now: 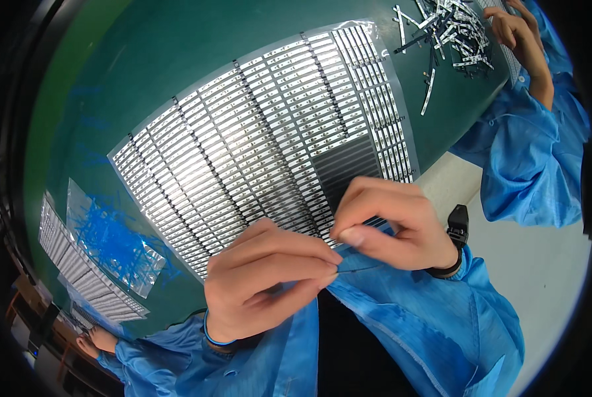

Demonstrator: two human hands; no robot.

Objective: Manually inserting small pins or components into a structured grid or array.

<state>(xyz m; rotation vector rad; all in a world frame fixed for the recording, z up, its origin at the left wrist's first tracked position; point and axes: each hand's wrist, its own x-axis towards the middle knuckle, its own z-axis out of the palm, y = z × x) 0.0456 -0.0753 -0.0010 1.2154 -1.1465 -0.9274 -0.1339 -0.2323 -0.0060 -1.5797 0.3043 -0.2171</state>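
Note:
My left hand (259, 278) is closed, thumb and forefinger pinching one end of a thin dark strip (362, 269) that points right. Just beside it my right hand (402, 225) is bent in a pinch, thumb against forefinger; what lies between those fingertips is hidden or too small to name. Both hands hover over the near edge of a large sheet (346, 165) covered with rows of narrow white strips bearing small dark components. A dark patch without white strips shows on the sheet beyond my right hand.
Loose black and white strips (458, 36) lie heaped at the far right of the green table (197, 43), near another person's hand (517, 33). On the left, blue slivers (121, 241) cover a clear bag beside a second striped sheet (78, 264). Another hand (101, 341) shows at lower left.

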